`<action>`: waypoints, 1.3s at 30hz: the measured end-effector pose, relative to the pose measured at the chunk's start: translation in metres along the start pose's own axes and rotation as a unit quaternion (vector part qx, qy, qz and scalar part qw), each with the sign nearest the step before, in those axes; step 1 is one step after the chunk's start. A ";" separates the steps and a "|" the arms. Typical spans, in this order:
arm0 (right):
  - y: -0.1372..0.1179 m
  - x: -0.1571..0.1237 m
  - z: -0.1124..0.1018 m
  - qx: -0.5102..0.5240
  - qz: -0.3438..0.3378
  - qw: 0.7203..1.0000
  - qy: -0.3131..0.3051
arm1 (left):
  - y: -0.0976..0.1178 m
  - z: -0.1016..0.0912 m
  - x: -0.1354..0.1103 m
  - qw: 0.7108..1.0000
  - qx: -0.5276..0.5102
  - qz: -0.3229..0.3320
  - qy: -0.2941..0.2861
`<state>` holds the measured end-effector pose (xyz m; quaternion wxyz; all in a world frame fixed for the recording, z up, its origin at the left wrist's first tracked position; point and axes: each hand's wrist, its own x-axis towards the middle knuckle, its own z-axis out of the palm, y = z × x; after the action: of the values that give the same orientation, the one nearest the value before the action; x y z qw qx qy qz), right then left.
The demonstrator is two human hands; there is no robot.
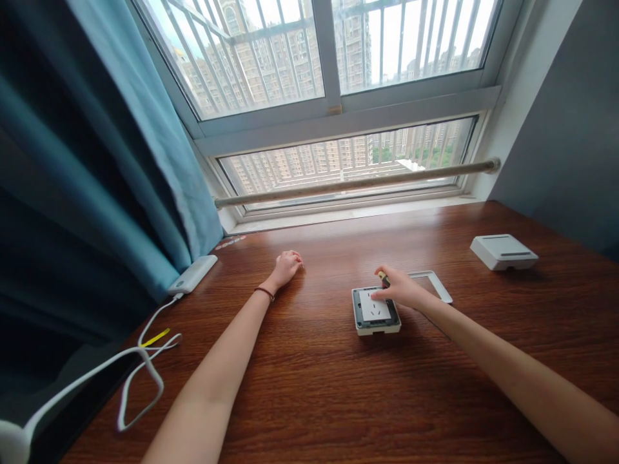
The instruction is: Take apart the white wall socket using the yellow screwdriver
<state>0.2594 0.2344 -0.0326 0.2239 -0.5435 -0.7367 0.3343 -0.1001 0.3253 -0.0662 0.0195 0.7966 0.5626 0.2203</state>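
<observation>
A: What are the fingers of the right hand [396, 288] doing?
B: They're bent narrow around a small yellow-and-black piece [383, 279], mostly hidden in the grip. The thumb reaches over the white panel of the socket unit [374, 310] and seems to touch it.

A: And the left hand [286, 267]?
B: It rests on the tabletop [300, 386], fingers loosely curled inward. The tips are hidden, so I can't tell whether anything is under them.

A: Where exactly does the socket unit sit?
B: Flat on the wood, right of centre, face up, its dark inner rim showing. The white frame [441, 290] lies just beyond, partly behind the right hand and wrist.

A: How much room is there?
B: Bare wood runs between the left hand and the socket unit, and more lies toward the wearer. The white box [504, 250] stands well apart at the far right. On the left, a white block [193, 275] and its cable [97, 368] lie near the tabletop's left edge, by the curtain [145, 142]. The far edge meets the window sill [358, 211].
</observation>
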 end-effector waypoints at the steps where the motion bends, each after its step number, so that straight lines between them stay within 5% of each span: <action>1: 0.000 0.000 0.000 0.001 0.001 1.000 -0.001 | -0.003 -0.001 0.000 1.000 0.007 0.001 -0.003; 13: 0.001 0.001 -0.001 0.014 0.002 1.000 -0.001 | 0.000 -0.012 -0.005 0.999 0.017 0.030 -0.002; 21: -0.001 -0.001 -0.001 0.035 0.005 0.999 0.010 | 0.018 -0.024 -0.010 0.996 -0.042 -0.016 0.079; 27: -0.013 -0.004 -0.022 0.091 0.046 0.994 0.032 | 0.091 -0.024 -0.030 0.982 -0.140 -0.003 0.126; 30: -0.027 -0.008 -0.045 0.160 0.032 0.983 0.082 | 0.143 -0.014 -0.053 0.977 -0.190 0.039 0.085; 33: -0.042 -0.013 -0.065 0.291 -0.048 0.943 0.152 | 0.184 -0.001 -0.070 0.954 -0.287 0.088 -0.022; 39: -0.043 -0.025 -0.073 0.155 -0.108 0.939 0.289 | 0.208 0.020 -0.076 0.933 -0.338 0.098 -0.077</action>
<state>0.2896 0.2208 0.0487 0.5432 -0.4924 -0.6336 0.2470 0.0716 0.1850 -0.0512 0.3086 0.8087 0.3710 0.3362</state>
